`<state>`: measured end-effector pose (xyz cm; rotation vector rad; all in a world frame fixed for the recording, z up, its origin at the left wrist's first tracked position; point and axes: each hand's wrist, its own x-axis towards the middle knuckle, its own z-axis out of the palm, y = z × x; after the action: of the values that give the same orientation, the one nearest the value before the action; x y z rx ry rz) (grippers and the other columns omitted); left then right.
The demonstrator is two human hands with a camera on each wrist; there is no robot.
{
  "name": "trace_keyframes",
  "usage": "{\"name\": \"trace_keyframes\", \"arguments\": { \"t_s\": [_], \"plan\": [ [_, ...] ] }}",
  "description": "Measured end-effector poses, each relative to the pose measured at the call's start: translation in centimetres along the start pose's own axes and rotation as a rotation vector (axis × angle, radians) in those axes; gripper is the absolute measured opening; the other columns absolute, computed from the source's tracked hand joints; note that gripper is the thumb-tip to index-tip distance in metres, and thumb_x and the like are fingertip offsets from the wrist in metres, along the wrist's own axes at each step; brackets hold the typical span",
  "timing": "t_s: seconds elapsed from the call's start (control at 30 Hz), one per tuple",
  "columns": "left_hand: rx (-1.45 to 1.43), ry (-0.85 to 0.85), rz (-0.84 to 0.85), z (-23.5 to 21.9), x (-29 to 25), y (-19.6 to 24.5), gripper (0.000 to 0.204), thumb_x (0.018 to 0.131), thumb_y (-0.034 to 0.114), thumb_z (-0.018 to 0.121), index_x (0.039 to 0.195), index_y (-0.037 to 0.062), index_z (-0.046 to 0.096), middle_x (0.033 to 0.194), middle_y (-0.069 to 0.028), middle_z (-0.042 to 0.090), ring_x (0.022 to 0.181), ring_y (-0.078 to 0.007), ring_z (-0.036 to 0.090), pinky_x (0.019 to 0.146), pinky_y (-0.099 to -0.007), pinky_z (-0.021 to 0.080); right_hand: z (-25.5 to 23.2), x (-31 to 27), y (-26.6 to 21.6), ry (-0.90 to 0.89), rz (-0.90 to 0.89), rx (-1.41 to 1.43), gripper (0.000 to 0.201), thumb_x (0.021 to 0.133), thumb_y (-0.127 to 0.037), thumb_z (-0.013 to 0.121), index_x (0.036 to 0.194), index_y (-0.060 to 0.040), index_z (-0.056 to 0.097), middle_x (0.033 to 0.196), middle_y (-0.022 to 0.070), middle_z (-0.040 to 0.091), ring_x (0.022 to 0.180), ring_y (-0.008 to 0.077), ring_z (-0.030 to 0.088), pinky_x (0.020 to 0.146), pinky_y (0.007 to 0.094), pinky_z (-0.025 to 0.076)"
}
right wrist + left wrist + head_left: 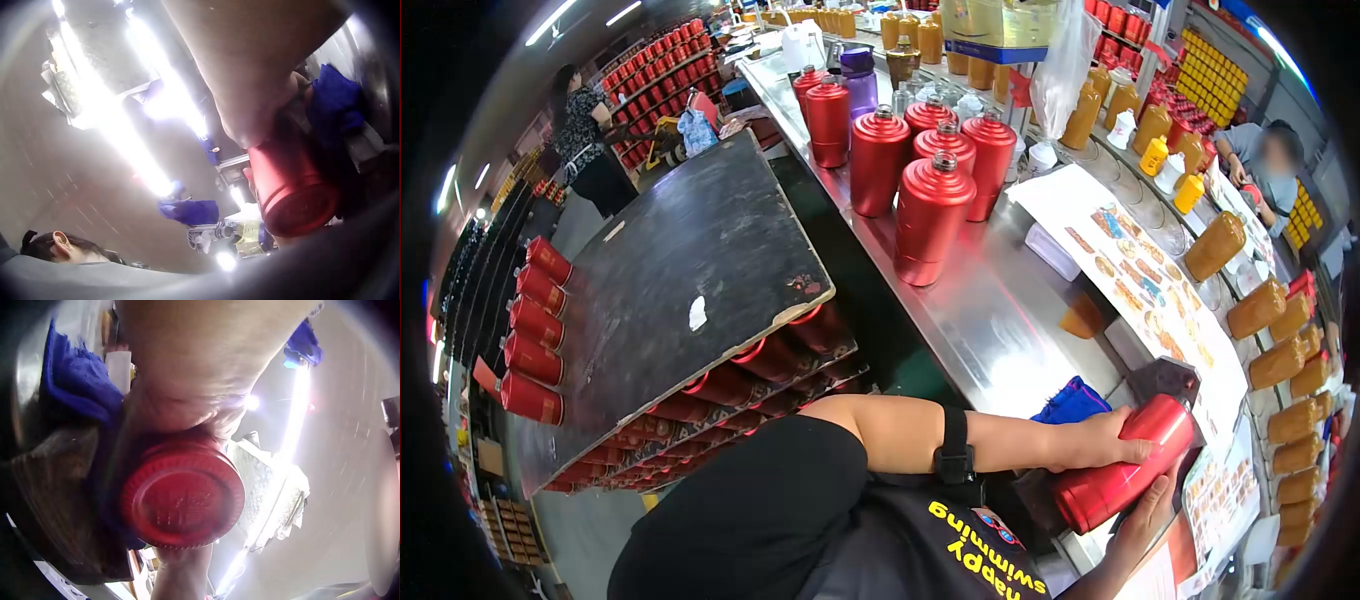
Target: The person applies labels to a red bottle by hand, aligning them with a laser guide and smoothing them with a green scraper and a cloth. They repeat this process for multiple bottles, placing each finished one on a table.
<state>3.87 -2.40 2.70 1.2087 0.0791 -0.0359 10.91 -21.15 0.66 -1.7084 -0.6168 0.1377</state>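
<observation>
Both hands are clasping the red bottle [1125, 463] over the counter [990, 310] edge: left hand [1100, 440] lying on top, right hand [1145, 515] cupping beneath. Its long axis is tilting, base toward the person.

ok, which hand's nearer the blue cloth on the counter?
Left. Left hand grips the red bottle just beside the blue cloth; right hand cups the bottle from below, farther off.

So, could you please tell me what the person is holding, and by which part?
A red bottle, lying tilted: the left hand grips its side, and the right hand supports it from below.
</observation>
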Motion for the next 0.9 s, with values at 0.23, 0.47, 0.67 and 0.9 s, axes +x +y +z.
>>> {"name": "trace_keyframes", "arguments": {
  "t_s": [0.23,0.47,0.67,0.9],
  "plan": [
    [-0.011,-0.011,-0.015,-0.2,0.3,-0.4,0.111,0.081,0.064,0.069,0.146,-0.0114,0.020,0.138,-0.0255,0.046,0.125,-0.0265,0.051,0.102,-0.0354,0.044,-0.1,-0.1,-0.8,-0.046,0.011,-0.034,0.068,0.105,-0.046,0.039,0.151,0.0044,0.029,0.148,0.0208,0.042,0.130,0.0260,0.047,0.107,0.0349,0.038],
    [0.004,-0.039,-0.008,-0.4,0.0,0.0,0.100,0.082,0.063,0.070,0.139,-0.0088,0.031,0.130,-0.0212,0.052,0.117,-0.0229,0.055,0.099,-0.0346,0.046,0.1,-0.3,-1.6,-0.049,0.027,-0.012,0.071,0.105,-0.048,0.040,0.150,0.0060,0.029,0.148,0.0222,0.042,0.130,0.0269,0.047,0.107,0.0350,0.038],
    [0.003,0.015,-0.010,-0.2,0.1,-0.4,0.101,0.082,0.062,0.070,0.142,-0.0077,0.029,0.133,-0.0214,0.051,0.119,-0.0238,0.054,0.099,-0.0352,0.046,0.2,-0.3,-1.3,-0.047,0.020,-0.004,0.062,0.107,-0.041,0.038,0.151,0.0023,0.030,0.148,0.0183,0.042,0.131,0.0244,0.046,0.109,0.0346,0.036],
    [-0.037,-0.007,-0.008,-0.2,0.3,-0.6,0.095,0.084,0.057,0.071,0.142,-0.0065,0.032,0.130,-0.0229,0.053,0.117,-0.0255,0.057,0.097,-0.0368,0.048,0.3,-0.4,-2.1,-0.050,-0.004,-0.082,0.073,0.104,-0.050,0.040,0.150,0.0059,0.030,0.147,0.0221,0.043,0.132,0.0274,0.046,0.109,0.0363,0.037]
  ]
}}
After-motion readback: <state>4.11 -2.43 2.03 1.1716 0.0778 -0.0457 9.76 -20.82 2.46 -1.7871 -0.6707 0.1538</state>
